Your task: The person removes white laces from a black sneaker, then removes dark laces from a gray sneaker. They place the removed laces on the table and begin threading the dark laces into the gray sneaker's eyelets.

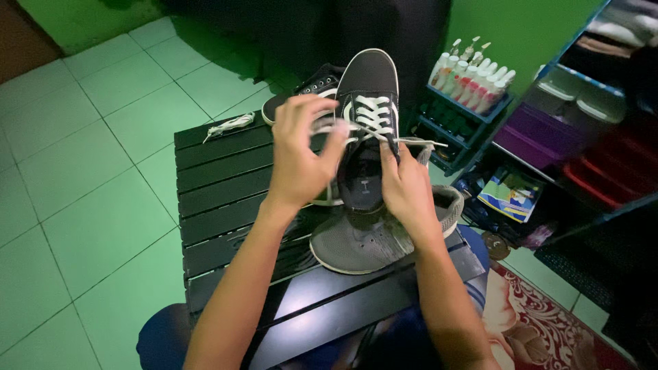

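White flat laces [373, 113] on the black canvas sneaker [367, 130] look soft and floppy; my left hand [301, 154] and right hand [404, 185] each pinch an end above it.

A small shoe-care corner in a home. Green floor tiles [82, 157], a rack of cleaning bottles [473, 75], shelves [582, 137] and a patterned rug [548, 322] show it.

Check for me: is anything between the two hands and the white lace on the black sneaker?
Nothing visible. The left hand already pinches one end of the white lace, and the right hand holds the other end against the black sneaker. The grey shoe lies underneath, on the black slatted table, clear of the lace.
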